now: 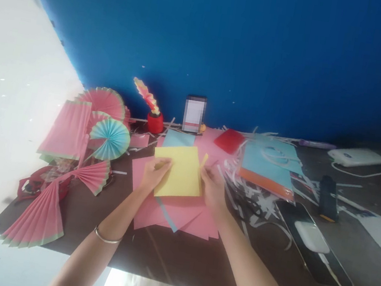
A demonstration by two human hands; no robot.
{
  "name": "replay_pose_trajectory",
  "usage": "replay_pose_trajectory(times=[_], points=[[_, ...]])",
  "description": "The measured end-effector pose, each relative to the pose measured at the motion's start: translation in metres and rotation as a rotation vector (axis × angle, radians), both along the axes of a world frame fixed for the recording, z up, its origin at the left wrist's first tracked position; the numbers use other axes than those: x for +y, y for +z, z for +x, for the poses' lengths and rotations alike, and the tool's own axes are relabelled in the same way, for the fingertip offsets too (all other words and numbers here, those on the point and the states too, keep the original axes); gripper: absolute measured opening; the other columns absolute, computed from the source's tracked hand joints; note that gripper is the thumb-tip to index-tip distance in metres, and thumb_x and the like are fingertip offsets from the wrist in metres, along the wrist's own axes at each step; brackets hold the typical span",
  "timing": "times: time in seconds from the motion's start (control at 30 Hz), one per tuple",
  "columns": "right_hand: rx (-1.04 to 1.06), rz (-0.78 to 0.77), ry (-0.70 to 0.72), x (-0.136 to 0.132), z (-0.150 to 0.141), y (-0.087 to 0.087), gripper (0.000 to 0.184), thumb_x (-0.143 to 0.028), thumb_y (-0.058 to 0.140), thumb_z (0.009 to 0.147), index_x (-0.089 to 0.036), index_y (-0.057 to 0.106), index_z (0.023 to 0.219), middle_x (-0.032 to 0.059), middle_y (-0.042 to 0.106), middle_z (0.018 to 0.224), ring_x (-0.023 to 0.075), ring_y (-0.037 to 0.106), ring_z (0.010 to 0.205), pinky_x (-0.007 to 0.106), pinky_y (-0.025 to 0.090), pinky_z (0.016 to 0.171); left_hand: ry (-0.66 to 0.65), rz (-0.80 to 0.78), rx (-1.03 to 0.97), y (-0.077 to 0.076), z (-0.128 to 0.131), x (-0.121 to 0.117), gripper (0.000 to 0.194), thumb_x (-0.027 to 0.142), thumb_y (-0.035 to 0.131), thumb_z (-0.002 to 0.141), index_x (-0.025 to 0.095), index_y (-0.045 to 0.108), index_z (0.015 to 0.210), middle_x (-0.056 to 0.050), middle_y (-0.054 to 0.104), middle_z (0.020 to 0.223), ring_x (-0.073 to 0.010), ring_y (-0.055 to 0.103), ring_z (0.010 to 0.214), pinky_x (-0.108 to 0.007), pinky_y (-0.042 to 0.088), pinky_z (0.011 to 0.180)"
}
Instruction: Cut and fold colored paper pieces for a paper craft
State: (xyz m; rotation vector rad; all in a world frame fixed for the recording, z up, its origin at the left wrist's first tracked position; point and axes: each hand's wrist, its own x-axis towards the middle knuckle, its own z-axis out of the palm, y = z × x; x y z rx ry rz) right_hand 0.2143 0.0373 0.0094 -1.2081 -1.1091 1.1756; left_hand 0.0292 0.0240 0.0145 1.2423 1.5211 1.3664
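Note:
A square sheet of yellow paper [181,173] is held just over a pile of pink paper [179,215]. My left hand [155,172] grips its left edge, thumb on top and fingers beneath. At the sheet's right edge, my right hand [213,183] pinches a narrow yellow paper strip [204,160] that sticks up from the fingertips. Whether the strip is joined to the sheet I cannot tell. A pale blue paper [179,139] shows behind the yellow sheet, and a blue corner pokes out below it.
Pleated pink paper fans [41,216] and a blue rosette [109,139] lie left. Behind are a red pot [155,122] and a blurred upright card [194,114]. To the right are paper scraps [267,207], blue paper in plastic [267,166], a phone [336,267] and cables.

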Motion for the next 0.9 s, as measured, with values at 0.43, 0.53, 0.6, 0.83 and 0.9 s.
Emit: replay_pose_trajectory(times=[0.43,0.53,0.6,0.83,0.9], points=[[-0.047,0.014,-0.06,-0.008,-0.004,0.008,0.031,-0.05,0.058,0.071,-0.021,0.055,0.063,-0.003,0.05,0.055,0.0123,0.048,0.054,0.025,0.036,0.049,0.039,-0.078,-0.036,-0.01,0.001,0.004,0.016,0.026,0.063,0.069,0.019,0.069,0.082,-0.005,0.069,0.094,-0.0205,0.061,0.093,-0.035,0.045,0.088],[0.037,0.006,-0.015,-0.007,-0.003,0.011,0.028,-0.049,0.061,0.068,-0.021,0.057,0.067,-0.0012,0.056,0.064,0.0151,0.053,0.062,0.026,0.04,0.054,0.044,-0.056,-0.011,-0.009,0.0,0.004,0.014,0.024,0.063,0.069,0.02,0.069,0.081,-0.004,0.069,0.094,-0.0198,0.061,0.094,-0.035,0.043,0.09],[0.131,-0.021,0.024,-0.006,-0.002,0.012,0.028,-0.049,0.063,0.067,-0.021,0.059,0.072,0.0004,0.059,0.071,0.0175,0.056,0.069,0.028,0.044,0.058,0.04,-0.039,0.0,-0.007,0.0,0.003,0.014,0.024,0.063,0.07,0.02,0.069,0.082,-0.004,0.069,0.095,-0.0197,0.061,0.095,-0.035,0.042,0.092],[0.218,-0.128,0.136,-0.002,0.0,0.009,0.022,-0.042,0.065,0.066,-0.021,0.059,0.063,-0.0011,0.059,0.061,0.0172,0.058,0.063,0.028,0.044,0.057,0.03,0.009,0.043,0.0,0.0,0.0,0.017,0.026,0.061,0.071,0.019,0.068,0.085,-0.006,0.068,0.097,-0.0197,0.06,0.098,-0.035,0.041,0.094],[0.182,-0.123,0.121,-0.001,0.001,0.006,0.021,-0.041,0.066,0.065,-0.021,0.061,0.067,-0.0002,0.061,0.064,0.0185,0.059,0.067,0.029,0.045,0.06,0.024,0.027,0.04,0.0,0.0,0.0,0.017,0.026,0.062,0.071,0.018,0.068,0.085,-0.006,0.068,0.097,-0.0198,0.06,0.097,-0.035,0.042,0.093]])
